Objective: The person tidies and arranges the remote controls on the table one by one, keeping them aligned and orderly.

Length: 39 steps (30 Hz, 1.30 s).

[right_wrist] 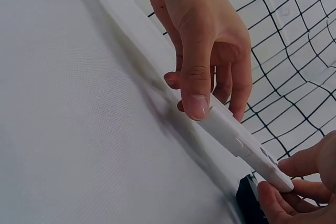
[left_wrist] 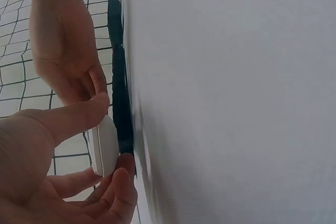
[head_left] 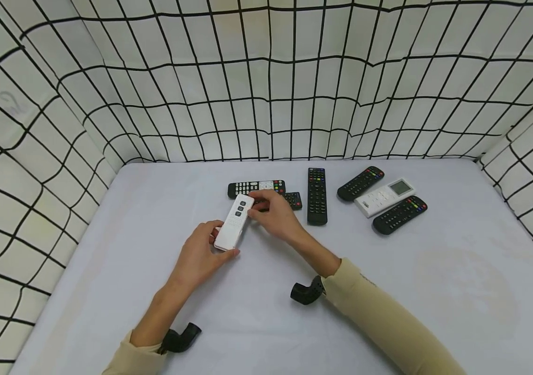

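In the head view, the left hand (head_left: pixel 199 255) grips the near end of a white remote (head_left: pixel 232 227), and the right hand (head_left: pixel 274 214) pinches its far end. The remote is above the table (head_left: pixel 257 323), near a black remote (head_left: pixel 243 189). In the left wrist view, it lies between left thumb and fingers. In the right wrist view, right fingers hold the button end.

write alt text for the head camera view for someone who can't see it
A person's left grip and right grip hold a white remote over a white table backed by black netting. Beyond and to the right lie five black remotes and a second white remote with a screen.
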### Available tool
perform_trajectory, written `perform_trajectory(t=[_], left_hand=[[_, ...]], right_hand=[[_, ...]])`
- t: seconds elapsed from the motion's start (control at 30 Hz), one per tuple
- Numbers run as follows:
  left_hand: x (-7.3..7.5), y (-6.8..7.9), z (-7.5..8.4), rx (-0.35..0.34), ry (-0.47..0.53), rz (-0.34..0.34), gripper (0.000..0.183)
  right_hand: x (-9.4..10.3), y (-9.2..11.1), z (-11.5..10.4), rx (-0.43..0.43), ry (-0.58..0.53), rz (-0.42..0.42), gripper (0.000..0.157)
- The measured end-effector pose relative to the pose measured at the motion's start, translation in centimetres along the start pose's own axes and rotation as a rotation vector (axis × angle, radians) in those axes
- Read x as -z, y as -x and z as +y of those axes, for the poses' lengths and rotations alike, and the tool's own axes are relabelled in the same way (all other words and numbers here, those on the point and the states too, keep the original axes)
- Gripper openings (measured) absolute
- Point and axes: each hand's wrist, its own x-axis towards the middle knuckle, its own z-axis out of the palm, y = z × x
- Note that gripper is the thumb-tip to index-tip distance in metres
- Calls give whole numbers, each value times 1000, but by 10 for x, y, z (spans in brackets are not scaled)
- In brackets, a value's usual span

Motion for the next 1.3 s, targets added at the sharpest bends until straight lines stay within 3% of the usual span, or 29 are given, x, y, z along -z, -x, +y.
perform_trajectory(t=[0.63,1.03,1.3], left_hand=[[14,7,-12,71,-80,51,68],[22,12,-20,149,-71,55,68],[27,9,-25,140,-79,54,67]], right_hand=[[-20,-7,-6,27,-36,-70,49],[-39,-15,-9,48,-42,-124,49],[-43,-22,-11,82,-32,-126,40]])
